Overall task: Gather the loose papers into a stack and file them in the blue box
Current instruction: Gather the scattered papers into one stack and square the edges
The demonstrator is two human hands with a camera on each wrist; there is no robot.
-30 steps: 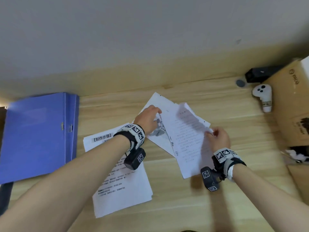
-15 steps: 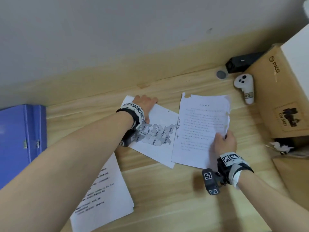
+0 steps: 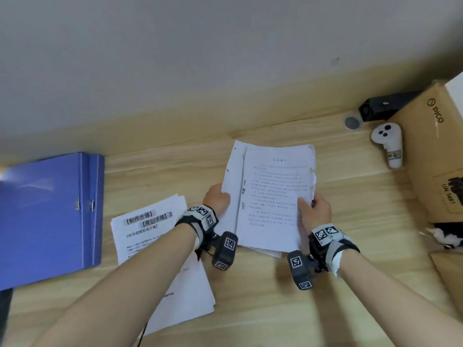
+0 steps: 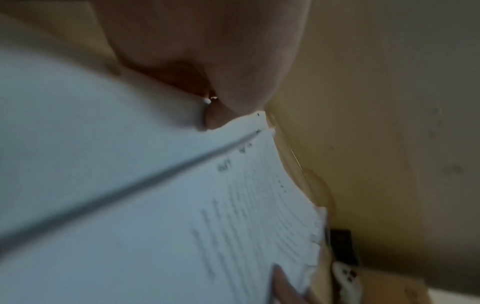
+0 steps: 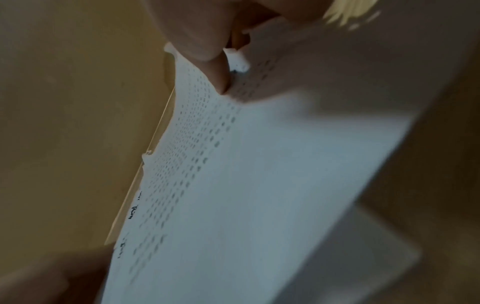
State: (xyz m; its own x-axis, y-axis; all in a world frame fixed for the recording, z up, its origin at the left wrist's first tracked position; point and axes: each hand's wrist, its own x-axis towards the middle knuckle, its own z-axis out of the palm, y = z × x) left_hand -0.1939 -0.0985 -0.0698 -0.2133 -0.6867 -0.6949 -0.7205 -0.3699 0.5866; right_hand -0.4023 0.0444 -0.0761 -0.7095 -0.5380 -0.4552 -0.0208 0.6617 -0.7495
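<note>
Both hands hold one small stack of printed white papers (image 3: 270, 196) above the wooden desk. My left hand (image 3: 217, 199) grips the stack's left edge, and the right hand (image 3: 314, 211) pinches its right edge. The left wrist view shows the papers (image 4: 182, 205) close under my left hand (image 4: 207, 61). In the right wrist view a thumb presses down on the top sheet (image 5: 233, 185). A second pile of printed papers (image 3: 160, 246) lies flat on the desk under my left forearm. The blue box (image 3: 50, 216) lies shut at the far left.
A cardboard box (image 3: 436, 151) stands at the right edge. Beside it lie a white controller (image 3: 388, 146), a black device (image 3: 383, 106) and a small round cap (image 3: 352, 121). The wall runs close behind the desk (image 3: 275, 309).
The map sheet and the text sheet lay side by side half a second ago. Now they are together in one stack, gripped by both hands and lifted off the desk.
</note>
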